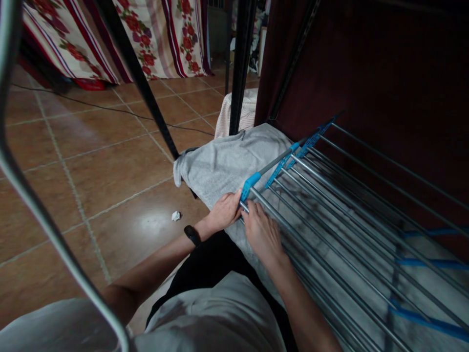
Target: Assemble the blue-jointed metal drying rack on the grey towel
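Note:
A grey cloth (227, 164) lies draped over the left wing of a metal drying rack (340, 215) with blue plastic joints. My left hand (224, 211) rests on the cloth beside the blue end piece (250, 185), fingers curled at the rack's edge. A dark band sits on my left wrist (192, 235). My right hand (261, 231) lies flat on the cloth by the first rails, fingers pressed down. Whether either hand pinches the fabric is not clear.
Brown tiled floor (95, 166) spreads to the left with a small white scrap (176, 215) on it. Black poles (240, 63) rise behind the rack. A floral curtain (146, 34) hangs at the back. A dark red wall (366, 63) stands to the right. A curved grey tube (44, 215) crosses the near left.

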A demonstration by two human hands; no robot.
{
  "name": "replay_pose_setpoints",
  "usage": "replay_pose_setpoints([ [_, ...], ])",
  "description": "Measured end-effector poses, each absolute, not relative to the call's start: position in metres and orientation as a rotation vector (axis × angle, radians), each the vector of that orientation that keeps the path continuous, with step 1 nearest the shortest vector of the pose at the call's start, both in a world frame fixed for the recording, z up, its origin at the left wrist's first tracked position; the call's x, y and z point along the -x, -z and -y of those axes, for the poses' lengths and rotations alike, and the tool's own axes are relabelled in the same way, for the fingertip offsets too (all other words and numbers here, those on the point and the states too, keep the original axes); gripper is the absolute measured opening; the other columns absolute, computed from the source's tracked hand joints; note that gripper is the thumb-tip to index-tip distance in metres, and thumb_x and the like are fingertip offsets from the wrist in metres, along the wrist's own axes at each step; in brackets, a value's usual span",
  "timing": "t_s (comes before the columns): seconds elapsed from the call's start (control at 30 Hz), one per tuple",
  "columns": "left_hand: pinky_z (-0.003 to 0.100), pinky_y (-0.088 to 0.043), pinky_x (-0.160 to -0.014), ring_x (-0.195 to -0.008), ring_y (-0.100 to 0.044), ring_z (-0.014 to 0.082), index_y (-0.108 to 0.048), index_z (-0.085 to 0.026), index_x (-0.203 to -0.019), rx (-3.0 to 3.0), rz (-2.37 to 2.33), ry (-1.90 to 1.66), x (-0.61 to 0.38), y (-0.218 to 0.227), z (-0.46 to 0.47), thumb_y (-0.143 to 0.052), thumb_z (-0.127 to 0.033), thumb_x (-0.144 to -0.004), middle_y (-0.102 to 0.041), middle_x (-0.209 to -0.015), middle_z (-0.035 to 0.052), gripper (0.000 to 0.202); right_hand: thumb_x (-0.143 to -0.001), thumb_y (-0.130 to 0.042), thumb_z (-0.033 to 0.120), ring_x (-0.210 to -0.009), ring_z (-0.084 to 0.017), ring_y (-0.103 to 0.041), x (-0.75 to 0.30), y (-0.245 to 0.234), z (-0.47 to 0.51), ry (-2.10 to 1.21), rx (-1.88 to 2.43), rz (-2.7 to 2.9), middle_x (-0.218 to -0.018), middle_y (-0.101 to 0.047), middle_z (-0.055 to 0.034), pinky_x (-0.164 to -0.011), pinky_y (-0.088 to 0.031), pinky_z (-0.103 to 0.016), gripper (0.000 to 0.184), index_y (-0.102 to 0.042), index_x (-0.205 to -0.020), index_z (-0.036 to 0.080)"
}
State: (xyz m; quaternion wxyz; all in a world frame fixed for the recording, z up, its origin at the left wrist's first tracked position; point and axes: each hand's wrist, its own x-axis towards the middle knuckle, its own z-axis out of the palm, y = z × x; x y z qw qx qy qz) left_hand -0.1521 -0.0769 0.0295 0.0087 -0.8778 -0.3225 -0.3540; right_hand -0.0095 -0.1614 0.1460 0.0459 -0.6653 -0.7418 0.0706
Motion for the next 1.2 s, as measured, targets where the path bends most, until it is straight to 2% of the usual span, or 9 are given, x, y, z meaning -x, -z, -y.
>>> replay_pose_setpoints([
  [0.1, 0.043, -0.051, -0.087, -0.098, -0.063, 0.0285, -0.007, -0.005, -0.155, 2.777, 1.009, 1.116, 0.153, -0.027, 0.076, -0.043, -0.029, -0.096, -0.064, -0.111, 0.0188, 0.073, -0.104, -0.027, 0.035, -0.105, -0.019, -0.065, 0.011, -0.145, 0.160, -0.173, 2.050, 2.259, -0.122, -0.064, -0.0100, -0.084, -0.049, -0.029, 0.043, -0.041, -0.142, 0.020],
  [0.27, 0.044, -0.050, -0.089, -0.099, -0.063, 0.0279, -0.009, -0.007, -0.155, 2.827, 1.038, 1.082, 0.153, -0.026, 0.074, -0.043, -0.034, -0.097, -0.064, -0.112, 0.0179, 0.073, -0.104, -0.022, 0.031, -0.094, -0.018, -0.067, 0.012, -0.143, 0.160, -0.135, 2.052, 2.306, -0.115, -0.067, -0.0083, -0.076, -0.048, -0.029, 0.039, -0.045, -0.135, 0.020],
  [0.43, 0.043, -0.051, -0.089, -0.098, -0.063, 0.0267, -0.011, -0.008, -0.155, 2.815, 1.048, 1.126, 0.154, -0.028, 0.076, -0.044, -0.034, -0.097, -0.063, -0.112, 0.0169, 0.071, -0.104, -0.020, 0.027, -0.097, -0.018, -0.066, 0.013, -0.141, 0.160, -0.084, 2.037, 2.343, -0.116, -0.066, -0.0087, -0.076, -0.048, -0.029, 0.039, -0.045, -0.133, 0.018],
  [0.6, 0.043, -0.049, -0.094, -0.109, -0.060, 0.0265, -0.025, -0.013, -0.152, 2.867, 1.137, 1.310, 0.154, -0.034, 0.080, -0.044, -0.035, -0.098, -0.061, -0.123, 0.0174, 0.061, -0.104, -0.020, 0.026, -0.095, -0.018, -0.067, 0.013, -0.142, 0.160, -0.103, 2.051, 2.363, -0.114, -0.066, -0.0093, -0.075, -0.048, -0.028, 0.038, -0.047, -0.130, 0.018],
  [0.73, 0.043, -0.047, -0.099, -0.116, -0.058, 0.0270, -0.040, -0.015, -0.144, 2.937, 1.239, 1.601, 0.146, -0.044, 0.078, -0.053, -0.039, -0.093, -0.059, -0.131, 0.0170, 0.058, -0.104, -0.020, 0.023, -0.096, -0.018, -0.067, 0.013, -0.145, 0.159, -0.094, 2.038, 2.385, -0.118, -0.065, -0.0110, -0.078, -0.049, -0.028, 0.040, -0.046, -0.134, 0.016],
  [0.8, 0.041, -0.048, -0.098, -0.114, -0.059, 0.0256, -0.052, -0.015, -0.133, 2.984, 1.304, 1.761, 0.140, -0.051, 0.076, -0.057, -0.034, -0.090, -0.063, -0.124, 0.0143, 0.047, -0.103, -0.020, 0.020, -0.095, -0.018, -0.067, 0.013, -0.146, 0.158, -0.088, 2.038, 2.384, -0.120, -0.065, -0.0112, -0.078, -0.050, -0.029, 0.041, -0.044, -0.136, 0.016],
  [0.9, 0.036, -0.051, -0.091, -0.100, -0.063, 0.0209, -0.063, -0.017, -0.114, 3.127, 1.413, 1.914, 0.132, -0.060, 0.074, -0.061, -0.023, -0.083, -0.068, -0.108, 0.0075, 0.032, -0.102, -0.020, 0.018, -0.091, -0.018, -0.068, 0.012, -0.147, 0.158, -0.125, 2.056, 2.369, -0.119, -0.065, -0.0113, -0.076, -0.051, -0.029, 0.043, -0.041, -0.140, 0.016],
  [1.03, 0.031, -0.053, -0.084, -0.089, -0.064, 0.0165, -0.067, -0.016, -0.104, 3.243, 1.551, 2.060, 0.127, -0.066, 0.071, -0.062, -0.015, -0.073, -0.070, -0.104, 0.0044, 0.031, -0.102, -0.023, 0.020, -0.095, -0.019, -0.068, 0.012, -0.148, 0.156, -0.190, 2.048, 2.348, -0.119, -0.066, -0.0117, -0.079, -0.052, -0.029, 0.044, -0.039, -0.142, 0.015],
  [1.2, 0.032, -0.054, -0.084, -0.087, -0.066, 0.0170, -0.069, -0.014, -0.094, 3.270, 1.628, 2.091, 0.122, -0.068, 0.065, -0.064, -0.017, -0.072, -0.072, -0.095, 0.0045, 0.023, -0.102, -0.026, 0.020, -0.096, -0.020, -0.068, 0.011, -0.152, 0.154, -0.198, 2.044, 2.342, -0.122, -0.065, -0.0127, -0.079, -0.052, -0.029, 0.046, -0.036, -0.146, 0.015],
])
